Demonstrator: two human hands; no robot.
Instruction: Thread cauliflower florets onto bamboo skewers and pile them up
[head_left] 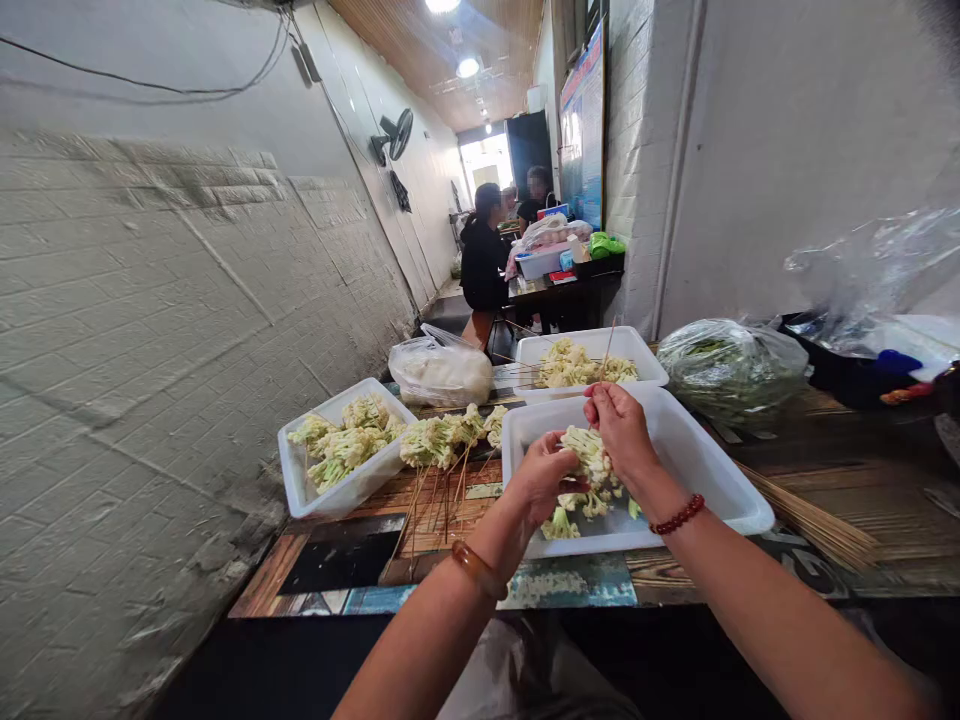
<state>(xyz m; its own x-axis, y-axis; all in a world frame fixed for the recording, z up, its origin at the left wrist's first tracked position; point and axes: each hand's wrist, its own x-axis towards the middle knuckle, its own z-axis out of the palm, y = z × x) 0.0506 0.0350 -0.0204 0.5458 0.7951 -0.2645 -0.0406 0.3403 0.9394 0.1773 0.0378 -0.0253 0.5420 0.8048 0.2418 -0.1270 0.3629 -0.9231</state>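
Over the near white tub [720,470], my left hand [541,478] grips a piece of cauliflower [586,450] from its left side. My right hand [619,425] is closed just above and to the right, pinching a thin wooden skewer [606,350] whose upper end sticks up past the fingers. The skewer's lower end is hidden by the hand and the cauliflower. Loose cauliflower florets [561,524] lie in the tub below my hands. Left of the tub, skewered cauliflower [442,440] rests on the table with its sticks pointing toward me.
A left tub [352,505] and a far tub [652,372] hold more cauliflower. Bare skewers [814,515] lie at right. A white plastic bag [442,372] and a bag of green vegetables [731,370] stand behind. Two people [484,250] sit at a farther table.
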